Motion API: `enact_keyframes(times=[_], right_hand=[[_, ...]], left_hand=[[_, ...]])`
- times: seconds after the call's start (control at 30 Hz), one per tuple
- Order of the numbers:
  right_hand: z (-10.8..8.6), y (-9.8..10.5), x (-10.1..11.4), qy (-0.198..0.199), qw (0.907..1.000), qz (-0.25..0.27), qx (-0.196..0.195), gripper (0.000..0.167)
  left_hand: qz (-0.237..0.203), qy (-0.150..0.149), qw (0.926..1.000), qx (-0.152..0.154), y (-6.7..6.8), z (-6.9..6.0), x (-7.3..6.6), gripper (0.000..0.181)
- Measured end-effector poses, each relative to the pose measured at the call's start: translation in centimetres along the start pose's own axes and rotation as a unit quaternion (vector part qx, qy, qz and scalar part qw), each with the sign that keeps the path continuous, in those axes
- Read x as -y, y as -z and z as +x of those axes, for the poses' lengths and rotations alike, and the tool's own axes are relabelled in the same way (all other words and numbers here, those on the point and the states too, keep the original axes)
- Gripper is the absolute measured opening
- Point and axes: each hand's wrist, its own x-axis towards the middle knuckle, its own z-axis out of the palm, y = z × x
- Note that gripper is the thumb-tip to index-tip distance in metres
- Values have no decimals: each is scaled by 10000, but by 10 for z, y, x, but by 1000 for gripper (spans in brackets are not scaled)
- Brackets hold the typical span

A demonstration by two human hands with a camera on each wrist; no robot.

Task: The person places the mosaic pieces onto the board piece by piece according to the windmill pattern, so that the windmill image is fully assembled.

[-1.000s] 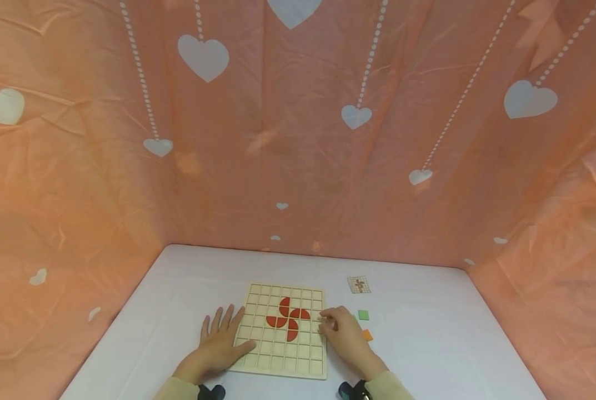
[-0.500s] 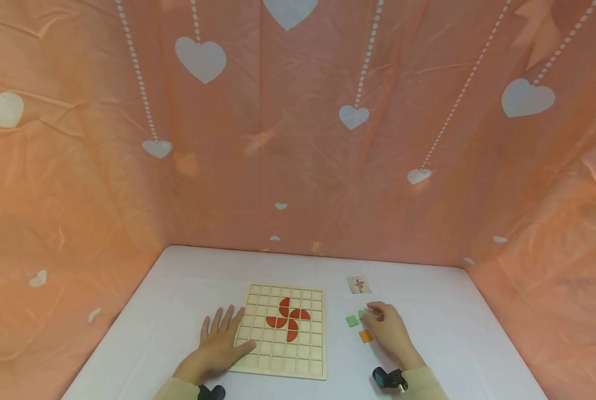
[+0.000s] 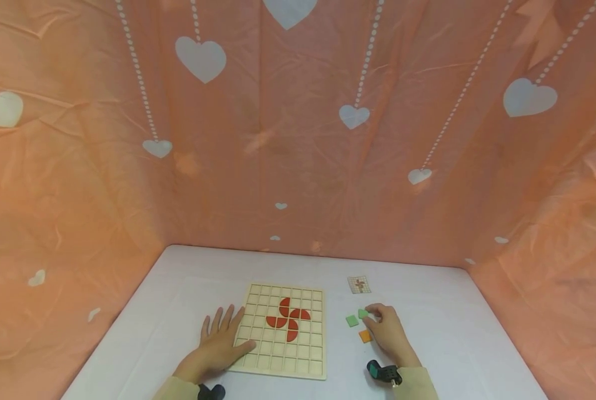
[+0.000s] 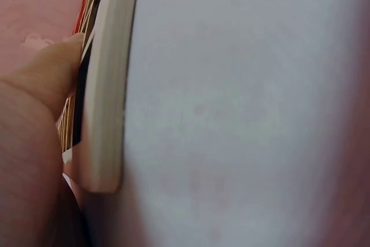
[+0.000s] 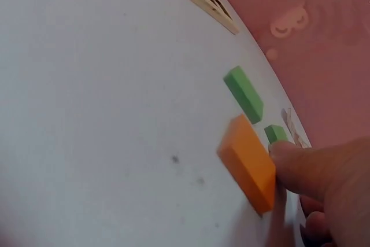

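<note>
In the head view my left hand (image 3: 216,347) lies with fingers spread at the left side of a wooden grid board (image 3: 278,358). Its thumb rests on the board's front left part, seen also in the left wrist view along the board's edge (image 4: 107,114). Red quarter-round pieces (image 3: 291,325) form a pinwheel in the grid. My right hand (image 3: 389,330) pinches a small green block (image 3: 362,313) between thumb and fingers, which hide part of it. Beside it lie another green block (image 3: 352,320) and an orange block (image 3: 365,336), both apart from the fingers.
A small pattern card (image 3: 359,285) with a brown pinwheel on a grid lies behind the blocks. A white cloth (image 3: 457,333) covers the table. Orange sheeting (image 3: 307,166) with pale hearts surrounds it at the back and sides.
My right hand has moved rightward from the board's right edge to the blocks, and its fingers have come onto the far green block. My left hand has stayed in place.
</note>
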Motion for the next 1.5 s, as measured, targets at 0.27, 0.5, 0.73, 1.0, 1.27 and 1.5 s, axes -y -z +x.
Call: enact_keyframes(times=[0.27, 0.5, 0.73, 1.0, 1.27, 1.5], right_hand=[[1, 0, 0, 19, 9999, -48, -91, 24], [2, -1, -2, -61, 9997, 147, -197, 18], [3, -1, -4, -418, 9972, 593, -164, 18], [-6, -13, 30, 78, 9936, 936, -625, 16], [-30, -75, 92, 1245, 9901, 616, 195, 7], [-49, -113, 131, 1951, 9766, 412, 806, 9]], left_hand=[[-83, -41, 9999, -59, 1, 0, -2, 96], [-170, -108, 9996, -185, -4, 2, 1, 99], [-304, -68, 9995, -44, 1, 1, 0, 98], [-249, -127, 9996, -55, 1, 0, 0, 96], [-171, 44, 9998, 71, 2, 0, -1, 97], [-180, -66, 9998, -19, 1, -1, 0, 95]])
